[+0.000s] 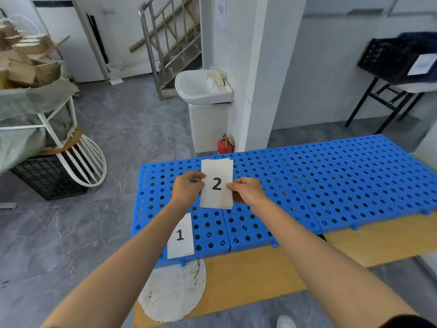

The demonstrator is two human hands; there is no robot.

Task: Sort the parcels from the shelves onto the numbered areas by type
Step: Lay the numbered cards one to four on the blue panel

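White paper is what both hands are on: a thin stack of sheets [217,183], the top one printed with a bold black 2, held above the blue perforated panels [331,181]. My left hand [188,188] pinches the stack's left edge between thumb and curled fingers. My right hand [248,190] pinches the right edge the same way. The stack's long axis runs from 12 to 6 o'clock, with the digit upright to me. Offset edges at its top show more than one sheet, though I cannot tell how many.

The sheet marked 1 [181,235] lies flat on the near edge of the leftmost panel, at about 7 o'clock from the stack, partly hidden by my left forearm. The next panel along has its bare near edge at roughly 5 o'clock from the stack, beneath my right wrist, so the right hand is the nearer one for it. I judge the coming move is to peel the 2 off the stack and lay it there, long axis matching the 1. Thin sheets cling, so two could come away together.
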